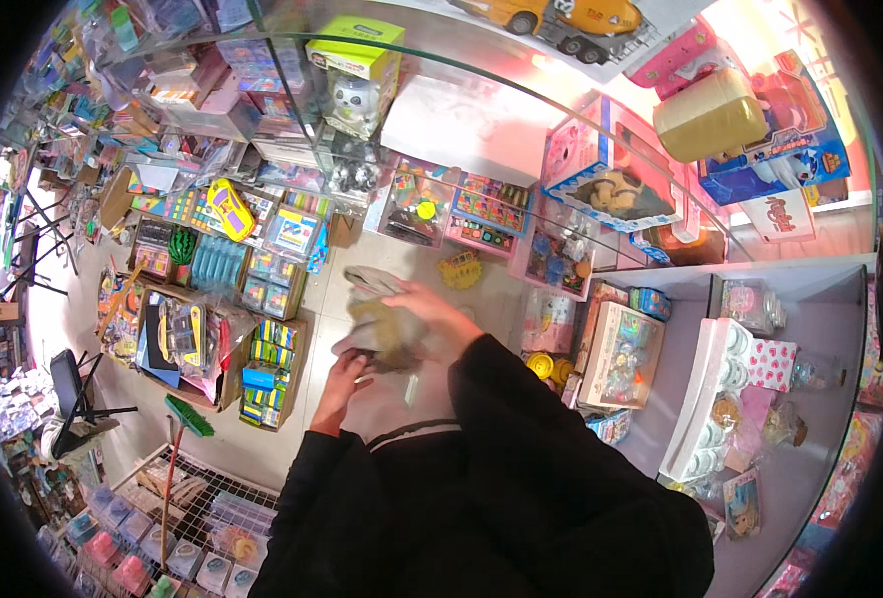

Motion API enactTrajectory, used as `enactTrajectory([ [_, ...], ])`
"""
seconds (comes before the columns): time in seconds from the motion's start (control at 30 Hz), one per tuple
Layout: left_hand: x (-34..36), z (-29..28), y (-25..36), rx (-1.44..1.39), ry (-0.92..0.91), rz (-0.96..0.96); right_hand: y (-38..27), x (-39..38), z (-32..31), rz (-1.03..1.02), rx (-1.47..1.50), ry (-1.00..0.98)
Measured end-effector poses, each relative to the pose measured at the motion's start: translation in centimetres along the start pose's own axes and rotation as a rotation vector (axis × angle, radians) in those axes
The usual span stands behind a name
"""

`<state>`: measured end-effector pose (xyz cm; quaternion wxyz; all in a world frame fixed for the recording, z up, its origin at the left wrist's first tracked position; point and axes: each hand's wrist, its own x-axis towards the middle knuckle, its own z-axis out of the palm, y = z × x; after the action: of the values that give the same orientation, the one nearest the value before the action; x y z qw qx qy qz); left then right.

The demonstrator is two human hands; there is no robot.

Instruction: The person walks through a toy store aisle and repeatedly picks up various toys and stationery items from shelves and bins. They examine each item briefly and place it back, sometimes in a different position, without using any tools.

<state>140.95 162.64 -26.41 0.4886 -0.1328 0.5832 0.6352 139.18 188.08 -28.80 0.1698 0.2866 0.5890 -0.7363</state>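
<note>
Both of my hands are on a soft, rumpled grey and yellowish thing (390, 334), blurred by motion; I cannot make out whether it is a cloth or a plush toy. My right hand (425, 303) grips its upper right part, with the fingers partly hidden in its folds. At its lower left edge, my left hand (342, 384) holds on with bent fingers. The thing hangs in front of my body, above the pale tiled floor (347, 249). A yellow flat cut-out piece (459, 270) lies on the floor beyond my right hand.
To the left stand boxes of small colourful goods (270, 374), with a green-headed broom (190, 415) near them. Ahead is a glass shelf (481, 65) with boxed toys. On the right a grey shelf unit (681, 299) holds jars and packages.
</note>
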Motion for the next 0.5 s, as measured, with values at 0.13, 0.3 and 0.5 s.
enactTrajectory([
  [0.13, 0.2, 0.1, -0.6, 0.005, -0.066, 0.087, -1.3, -8.2, -7.0, -0.27, 0.507, 0.017],
  [0.3, -0.5, -1.7, -1.0, -0.016, -0.005, 0.102, -7.4, -4.8, -15.1, -0.411, 0.747, 0.544],
  [0.5, -2.4, -3.5, -0.8, -0.079, 0.154, 0.091, -6.9, 8.9, -5.6, -0.102, 0.273, 0.208],
])
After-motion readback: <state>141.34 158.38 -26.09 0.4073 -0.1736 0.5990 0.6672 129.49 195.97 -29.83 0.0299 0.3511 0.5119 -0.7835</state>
